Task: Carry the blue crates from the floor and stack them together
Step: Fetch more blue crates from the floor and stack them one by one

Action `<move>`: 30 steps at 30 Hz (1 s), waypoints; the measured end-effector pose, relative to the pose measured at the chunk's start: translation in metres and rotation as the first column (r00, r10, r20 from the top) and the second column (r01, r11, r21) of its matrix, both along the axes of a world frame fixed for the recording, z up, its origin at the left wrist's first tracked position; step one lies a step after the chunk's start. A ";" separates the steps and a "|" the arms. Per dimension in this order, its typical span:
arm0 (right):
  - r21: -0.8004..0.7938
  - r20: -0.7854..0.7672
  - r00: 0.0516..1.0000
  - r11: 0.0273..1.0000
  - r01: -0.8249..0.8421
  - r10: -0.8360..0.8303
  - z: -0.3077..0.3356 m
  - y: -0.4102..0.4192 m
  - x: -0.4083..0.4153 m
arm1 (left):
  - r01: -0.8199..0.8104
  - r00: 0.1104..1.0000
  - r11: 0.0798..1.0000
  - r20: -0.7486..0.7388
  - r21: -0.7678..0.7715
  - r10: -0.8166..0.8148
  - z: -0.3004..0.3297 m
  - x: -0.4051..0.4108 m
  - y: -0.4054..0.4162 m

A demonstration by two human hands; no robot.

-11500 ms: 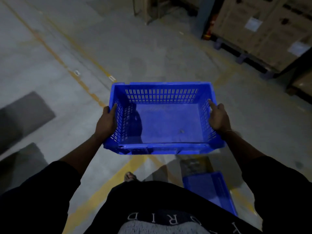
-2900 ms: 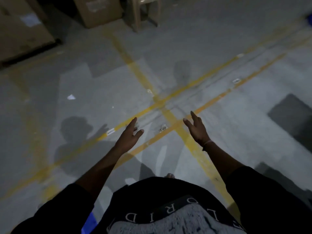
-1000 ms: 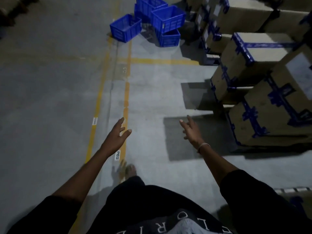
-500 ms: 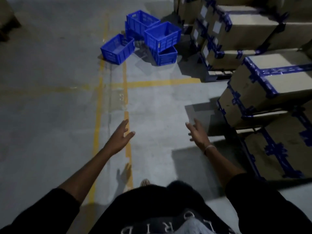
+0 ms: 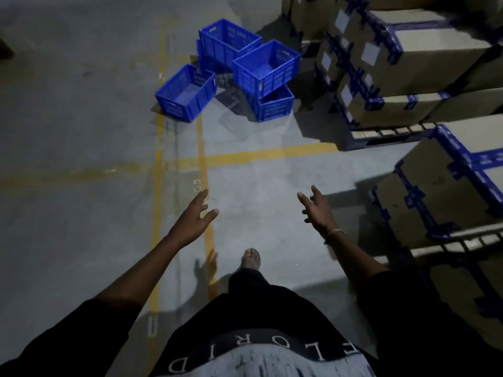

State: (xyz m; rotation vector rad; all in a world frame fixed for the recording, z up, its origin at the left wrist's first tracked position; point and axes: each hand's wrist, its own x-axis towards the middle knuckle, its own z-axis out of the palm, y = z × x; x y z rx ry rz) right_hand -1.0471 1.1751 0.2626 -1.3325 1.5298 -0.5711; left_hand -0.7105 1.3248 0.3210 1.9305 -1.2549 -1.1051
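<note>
Several blue crates lie in a loose heap on the concrete floor ahead. One crate [image 5: 187,92] sits alone at the heap's left. Another crate [image 5: 268,65] rests crookedly on a lower crate [image 5: 273,106], and a further crate [image 5: 227,40] stands behind them. My left hand [image 5: 194,217] and my right hand [image 5: 317,209] are stretched forward with fingers spread, holding nothing, well short of the crates.
Stacked cardboard boxes [image 5: 413,66] with blue tape stand on pallets along the right, with a nearer stack [image 5: 446,191] beside my right arm. Yellow floor lines [image 5: 202,148] cross ahead. One sandalled foot [image 5: 251,258] is stepping forward.
The blue crates have come closer and lower in view as I walk toward them. Both hands stay held out and empty. Much earlier I carried a crate with both hands.
</note>
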 end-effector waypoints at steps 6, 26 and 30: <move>0.020 0.019 1.000 1.000 -0.008 0.008 0.023 -0.141 0.064 | 0.046 0.999 0.999 0.019 -0.025 -0.045 0.012 0.063 -0.141; 0.001 -0.073 0.997 1.000 -0.007 0.007 0.032 -0.591 0.202 | 0.037 0.994 0.999 -0.104 -0.010 -0.038 -0.008 0.195 -0.630; -0.016 -0.058 0.997 0.998 0.057 -0.057 0.048 -0.678 0.220 | 0.136 0.988 0.991 -0.072 0.004 -0.135 0.003 0.215 -0.737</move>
